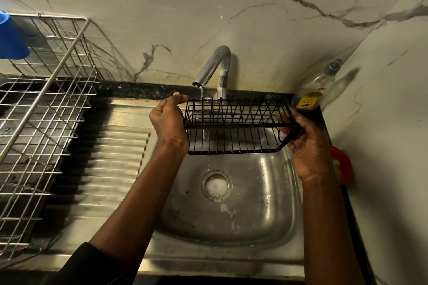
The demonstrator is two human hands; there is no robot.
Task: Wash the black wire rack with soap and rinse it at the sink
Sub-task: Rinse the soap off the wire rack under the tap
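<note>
Wire rack (231, 125) between both hands (168, 122)

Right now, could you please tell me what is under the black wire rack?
Under the black wire rack is the stainless steel sink basin, its foamy round drain slightly nearer. The right hand hides part of the basin's right rim.
</note>
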